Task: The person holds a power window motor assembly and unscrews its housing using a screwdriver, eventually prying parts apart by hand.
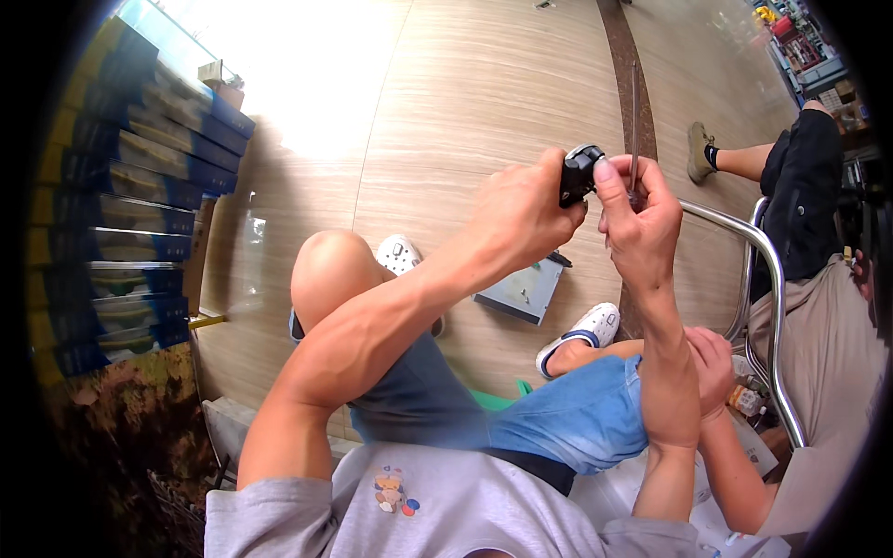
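My left hand is closed around a small black part with a silvery rim, raised in front of me above the floor. Its exact kind I cannot make out. My right hand grips a screwdriver, whose long thin metal shaft points up and away from me. The handle is mostly hidden in the fingers. The right thumb is close against the black part's right side; whether it touches I cannot tell. Below the hands, a flat grey metal box rests on the floor between my feet, with small bits on top.
Stacked blue-and-yellow boxes stand along the left. On the right are a curved chrome chair frame and another person's leg in dark shorts. A co-worker's hand is beside my right forearm. Shelved goods show far right.
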`<state>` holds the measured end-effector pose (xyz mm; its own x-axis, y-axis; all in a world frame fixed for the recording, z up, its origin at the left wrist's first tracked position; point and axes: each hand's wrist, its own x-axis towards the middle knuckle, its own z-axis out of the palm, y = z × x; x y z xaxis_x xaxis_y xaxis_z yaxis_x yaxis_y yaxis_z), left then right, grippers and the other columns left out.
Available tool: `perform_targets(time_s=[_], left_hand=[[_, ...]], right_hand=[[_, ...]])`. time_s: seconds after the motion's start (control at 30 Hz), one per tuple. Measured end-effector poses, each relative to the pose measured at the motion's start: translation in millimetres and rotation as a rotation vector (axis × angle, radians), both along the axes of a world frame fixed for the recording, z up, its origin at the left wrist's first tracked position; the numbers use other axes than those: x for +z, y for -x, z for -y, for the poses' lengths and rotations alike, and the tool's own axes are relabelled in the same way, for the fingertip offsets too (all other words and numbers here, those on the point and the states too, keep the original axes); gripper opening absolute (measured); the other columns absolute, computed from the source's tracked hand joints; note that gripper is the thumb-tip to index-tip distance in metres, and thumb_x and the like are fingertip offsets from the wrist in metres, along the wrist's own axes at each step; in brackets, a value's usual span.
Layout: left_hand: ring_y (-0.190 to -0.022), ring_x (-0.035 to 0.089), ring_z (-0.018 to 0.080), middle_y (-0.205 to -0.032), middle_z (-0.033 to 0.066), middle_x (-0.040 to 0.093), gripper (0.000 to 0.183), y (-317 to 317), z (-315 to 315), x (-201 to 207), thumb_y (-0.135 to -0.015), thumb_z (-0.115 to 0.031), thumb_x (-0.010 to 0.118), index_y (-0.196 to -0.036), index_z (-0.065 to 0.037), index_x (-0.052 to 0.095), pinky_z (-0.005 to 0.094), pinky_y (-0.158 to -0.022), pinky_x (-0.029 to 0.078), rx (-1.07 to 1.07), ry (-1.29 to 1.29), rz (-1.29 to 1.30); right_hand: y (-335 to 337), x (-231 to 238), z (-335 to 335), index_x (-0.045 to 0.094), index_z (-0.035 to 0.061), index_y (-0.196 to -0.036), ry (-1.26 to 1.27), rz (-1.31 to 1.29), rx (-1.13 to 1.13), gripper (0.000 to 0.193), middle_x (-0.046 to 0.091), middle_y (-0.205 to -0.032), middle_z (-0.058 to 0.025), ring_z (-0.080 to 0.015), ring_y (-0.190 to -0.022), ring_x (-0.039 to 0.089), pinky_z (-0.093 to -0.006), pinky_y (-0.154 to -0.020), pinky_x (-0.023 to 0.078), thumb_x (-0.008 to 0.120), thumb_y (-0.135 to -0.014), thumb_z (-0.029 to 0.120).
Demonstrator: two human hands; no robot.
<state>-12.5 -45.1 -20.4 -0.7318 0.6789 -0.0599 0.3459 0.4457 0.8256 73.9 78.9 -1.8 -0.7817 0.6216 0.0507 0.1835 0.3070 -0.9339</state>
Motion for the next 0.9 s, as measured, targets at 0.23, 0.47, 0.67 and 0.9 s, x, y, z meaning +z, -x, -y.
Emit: perform_targets(time_s=[0.23,0.47,0.67,0.9], left_hand=[[-0.077,0.067,0.0438,-0.079,0.0254,0.068,0.037,5,3,0,-0.08,-0.021,0.069,-0.104,0.004,0.056,0.0513,-0.074,0.052,0.02,-0.084,-0.028],[-0.077,0.066,0.0453,-0.079,0.0264,0.067,0.035,11,8,-5,-0.079,-0.02,0.068,-0.101,0.005,0.057,0.0526,-0.072,0.052,0.049,-0.13,-0.103],[-0.078,0.068,0.0417,-0.077,0.025,0.068,0.035,-2,2,-2,-0.077,-0.023,0.071,-0.098,0.004,0.062,0.0475,-0.071,0.053,-0.019,-0.034,-0.121],[-0.074,0.071,0.0338,-0.075,0.021,0.069,0.037,-5,-5,-11,-0.075,-0.026,0.074,-0.093,0.005,0.062,0.0403,-0.067,0.054,-0.041,-0.106,-0.105]], right_hand=[[21,9,10,0.067,0.0022,-0.093,-0.401,-0.129,-0.007,0.016,0.068,-0.072,-0.0086,-0.0147,-0.059,0.062,-0.0297,-0.06,0.051,0.072,-0.088,0.017],[18,7,11,0.068,0.0022,-0.086,-0.405,-0.036,-0.056,0.025,0.064,-0.064,-0.0082,-0.017,-0.056,0.059,-0.0319,-0.056,0.049,0.073,-0.091,0.026],[2,-3,-5,0.066,0.0013,-0.08,-0.19,-0.028,-0.088,0.043,0.06,-0.059,-0.0036,-0.0108,-0.054,0.051,-0.0292,-0.052,0.044,0.068,-0.095,0.041],[-3,9,-5,0.069,0.002,-0.091,-0.465,-0.085,0.016,0.021,0.06,-0.069,0.0026,-0.0052,-0.062,0.05,-0.0233,-0.057,0.043,0.075,-0.088,0.022]])
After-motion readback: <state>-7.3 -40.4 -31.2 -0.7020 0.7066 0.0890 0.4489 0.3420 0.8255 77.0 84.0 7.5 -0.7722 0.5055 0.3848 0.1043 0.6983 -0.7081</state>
